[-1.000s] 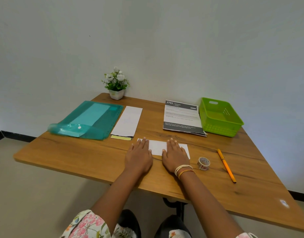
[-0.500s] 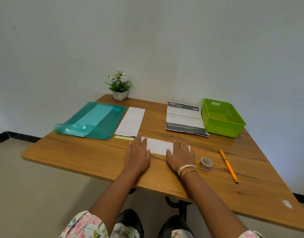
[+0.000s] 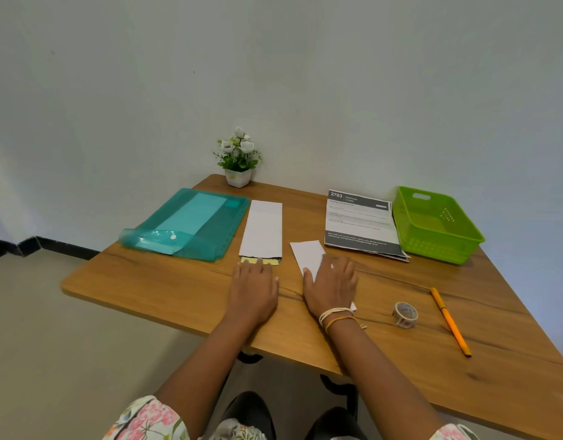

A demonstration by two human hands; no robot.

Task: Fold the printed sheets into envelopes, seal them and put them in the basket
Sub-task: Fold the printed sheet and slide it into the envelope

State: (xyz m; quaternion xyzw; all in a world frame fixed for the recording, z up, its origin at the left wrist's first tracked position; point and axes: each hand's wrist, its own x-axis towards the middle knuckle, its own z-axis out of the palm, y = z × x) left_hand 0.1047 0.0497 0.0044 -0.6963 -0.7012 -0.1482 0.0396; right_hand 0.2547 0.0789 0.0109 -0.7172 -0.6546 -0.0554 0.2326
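In the head view, a folded white sheet (image 3: pixel 308 255) is pinned flat to the table (image 3: pixel 166 285) under the right hand (image 3: pixel 331 285), whose fingers are spread and straight; the sheet lies askew, one corner pointing toward the far edge and another poking out beside the wrist. The left hand (image 3: pixel 254 285) rests flat and open on the bare wood just beside it, gripping nothing, its fingertips touching a yellow strip (image 3: pixel 260 261) at the near end of a long white envelope (image 3: pixel 262 229).

A crooked crease is judged the main risk: with the sheet turned at an angle and held by one palm only, it can slide on the smooth wood and the edges can be misaligned. The yellow strip may also be nudged by the left fingers.

A stack of printed sheets (image 3: pixel 359 222) is seen beyond the right hand, touching or nearly touching the green basket (image 3: pixel 432 246), which appears empty. A roll of tape (image 3: pixel 405 315) and an orange pen (image 3: pixel 450 322) lie to the right, apart from the hands. A teal folder (image 3: pixel 191 223) and a small potted plant (image 3: pixel 239 160) stand to the left and far side. Nothing is seen to block the way to the basket, though the printed stack lies between it and the sheet.
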